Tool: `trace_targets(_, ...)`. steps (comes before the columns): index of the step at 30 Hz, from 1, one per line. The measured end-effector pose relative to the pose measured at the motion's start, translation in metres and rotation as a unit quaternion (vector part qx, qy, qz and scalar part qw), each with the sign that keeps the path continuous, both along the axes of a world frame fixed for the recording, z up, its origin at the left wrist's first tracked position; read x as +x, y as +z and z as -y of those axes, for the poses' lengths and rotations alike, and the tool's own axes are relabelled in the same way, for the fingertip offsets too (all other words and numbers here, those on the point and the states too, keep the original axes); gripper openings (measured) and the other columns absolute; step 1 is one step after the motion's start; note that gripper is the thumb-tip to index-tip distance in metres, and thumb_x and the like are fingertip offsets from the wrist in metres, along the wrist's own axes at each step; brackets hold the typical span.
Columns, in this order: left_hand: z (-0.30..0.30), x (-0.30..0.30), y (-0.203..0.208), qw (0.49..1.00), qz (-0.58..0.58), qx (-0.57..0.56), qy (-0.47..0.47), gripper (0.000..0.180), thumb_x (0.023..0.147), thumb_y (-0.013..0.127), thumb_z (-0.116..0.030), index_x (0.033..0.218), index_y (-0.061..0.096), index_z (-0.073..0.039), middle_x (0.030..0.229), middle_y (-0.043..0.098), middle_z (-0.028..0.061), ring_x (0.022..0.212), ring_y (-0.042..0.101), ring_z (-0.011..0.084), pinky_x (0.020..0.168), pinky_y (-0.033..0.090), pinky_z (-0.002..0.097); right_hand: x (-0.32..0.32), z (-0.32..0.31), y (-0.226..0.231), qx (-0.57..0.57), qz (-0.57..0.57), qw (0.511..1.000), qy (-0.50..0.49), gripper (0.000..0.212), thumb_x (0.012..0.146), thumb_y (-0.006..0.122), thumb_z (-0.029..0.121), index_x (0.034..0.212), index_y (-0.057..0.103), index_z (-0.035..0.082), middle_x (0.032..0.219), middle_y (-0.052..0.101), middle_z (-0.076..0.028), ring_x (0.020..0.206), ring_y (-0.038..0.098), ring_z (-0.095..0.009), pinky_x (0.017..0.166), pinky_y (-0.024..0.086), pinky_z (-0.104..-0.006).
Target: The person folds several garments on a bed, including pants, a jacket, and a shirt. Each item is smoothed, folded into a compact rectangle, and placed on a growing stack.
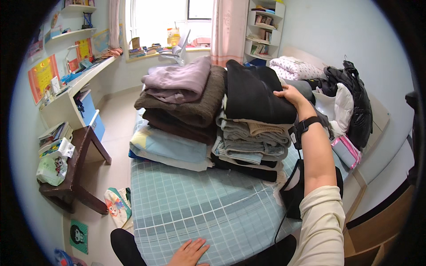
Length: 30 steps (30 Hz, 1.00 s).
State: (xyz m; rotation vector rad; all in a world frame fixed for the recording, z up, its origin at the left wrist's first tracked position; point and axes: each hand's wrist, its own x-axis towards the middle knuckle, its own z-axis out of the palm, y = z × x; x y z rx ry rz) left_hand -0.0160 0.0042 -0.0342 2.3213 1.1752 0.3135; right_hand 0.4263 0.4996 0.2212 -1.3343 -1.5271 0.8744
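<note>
Two stacks of folded clothes stand side by side on a bed with a blue-green checked sheet (199,204). My right hand (290,94) rests flat on the black folded garment (255,93) that tops the right stack, at its right edge; a black strap wraps that wrist. Under it lie grey, beige and denim pieces (248,142). The left stack is topped by a mauve folded garment (179,80) over a brown knit (195,106) and pale blue bedding. My left hand (190,253) lies open, palm down, on the sheet at the bed's near edge.
A heap of black and white jackets (346,102) and a pink pouch (347,151) lie right of the stacks. A dark wooden stool (84,150) with a bag stands left of the bed, a long desk (71,88) and shelves beyond it. A colourful bag (117,205) lies on the floor.
</note>
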Motion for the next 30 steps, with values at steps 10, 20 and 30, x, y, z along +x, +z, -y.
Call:
trace_targets(10,0.002,0.003,0.006,1.000,-0.002,0.024,0.001,0.077,0.092,0.069,-0.036,0.154,0.037,-0.005,0.160,0.034,0.0210,0.149,0.031,0.0394,0.123,0.021,0.0540,-0.022,0.006,0.000,0.226,0.319,0.863,-0.321,0.053,0.078,0.076,0.013,0.130,0.066,0.014,0.109,0.071,-0.023,0.100,0.069,-0.042,0.092,0.054,-0.0483)
trace_targets(20,0.006,0.010,0.008,0.999,-0.034,0.041,0.006,0.077,0.090,0.072,-0.033,0.154,0.038,-0.006,0.162,0.032,0.0209,0.146,0.032,0.0447,0.121,0.024,0.0560,-0.138,0.150,-0.033,0.323,0.516,0.786,-0.103,0.061,0.105,0.040,0.054,0.145,0.052,0.009,0.157,0.043,-0.016,0.146,0.037,-0.036,0.122,0.023,-0.0506)
trace_targets(30,0.009,0.010,0.006,0.996,-0.027,0.084,0.006,0.070,0.094,0.067,-0.031,0.153,0.039,-0.006,0.161,0.034,0.0219,0.146,0.033,0.0447,0.120,0.026,0.0546,0.064,0.316,-0.161,-0.055,0.520,0.827,-0.207,0.092,0.072,0.085,0.047,0.148,0.049,0.010,0.162,0.029,-0.024,0.150,0.025,-0.042,0.118,0.024,-0.0573)
